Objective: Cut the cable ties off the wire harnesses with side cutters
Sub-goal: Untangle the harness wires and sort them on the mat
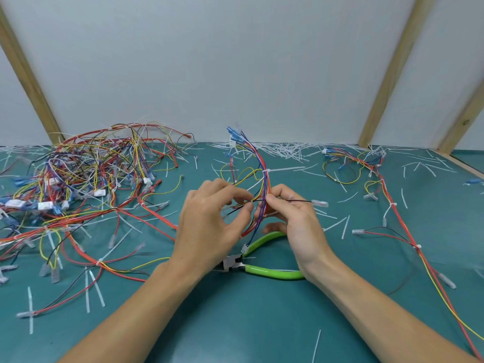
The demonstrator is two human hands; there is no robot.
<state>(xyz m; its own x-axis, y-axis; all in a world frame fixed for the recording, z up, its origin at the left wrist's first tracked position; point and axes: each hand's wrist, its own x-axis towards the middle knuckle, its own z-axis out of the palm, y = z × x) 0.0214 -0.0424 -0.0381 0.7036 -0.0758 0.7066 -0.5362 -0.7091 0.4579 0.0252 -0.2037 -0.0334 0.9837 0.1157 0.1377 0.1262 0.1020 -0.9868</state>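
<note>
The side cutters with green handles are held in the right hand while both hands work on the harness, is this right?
Not quite. In the head view the side cutters lie on the table; neither hand holds them. Both the left hand and the right hand pinch the harness.

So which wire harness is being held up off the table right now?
The harness in the middle, pinched by the left hand and right hand. The tangled pile and the right harness lie on the mat.

Bench surface: teal-green mat [235, 323], covering the whole lower half of view, 3 to 9 o'clock. Backdrop: pale white panel wall [209, 61], matte, evenly lit, no hard shadows. Bare wooden battens lean against it: one at 10 o'clock [26, 74], one at 2 o'clock [392, 74], another at 3 o'clock [463, 121]
</note>
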